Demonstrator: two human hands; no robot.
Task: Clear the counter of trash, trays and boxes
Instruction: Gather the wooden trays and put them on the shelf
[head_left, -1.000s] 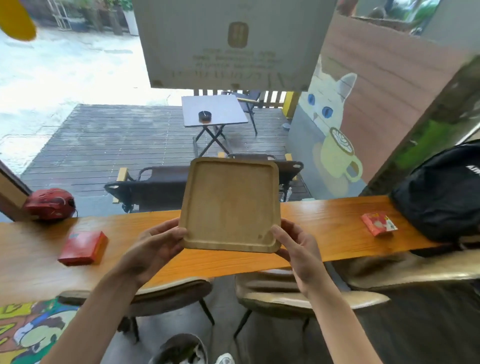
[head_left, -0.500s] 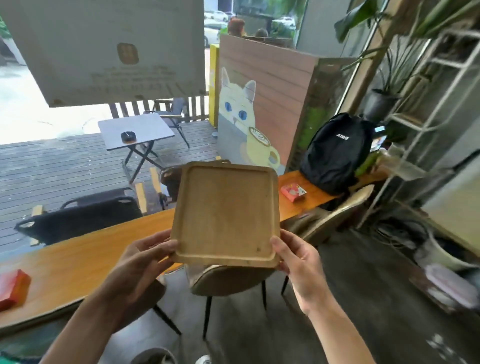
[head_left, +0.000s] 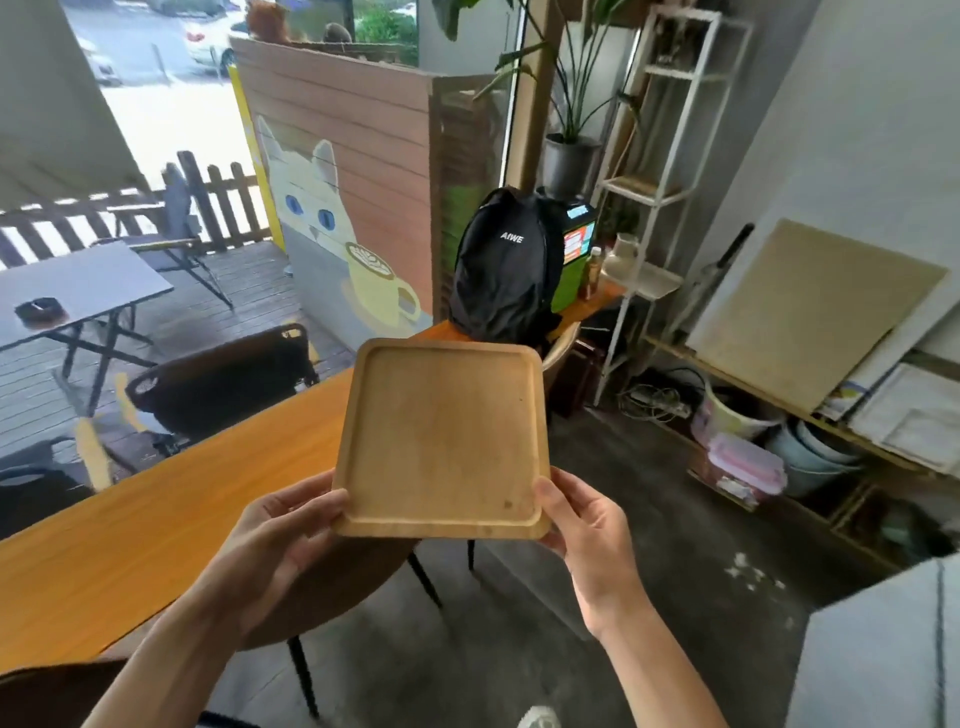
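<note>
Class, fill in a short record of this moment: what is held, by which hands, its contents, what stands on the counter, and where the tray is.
held item: wooden tray
grip: left hand and right hand at its near corners
tray contents: nothing
on the counter: black backpack at the far end of the wooden counter
tray position: lifted off the counter

Two bare forearms, sleeveless to the frame edge, hands (head_left: 291, 540) ringless.

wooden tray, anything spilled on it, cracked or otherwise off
Nothing stands out. The wooden tray is empty and whole, showing only faint wear marks. The left hand and right hand hold its near corners, tilting it up toward the camera.
</note>
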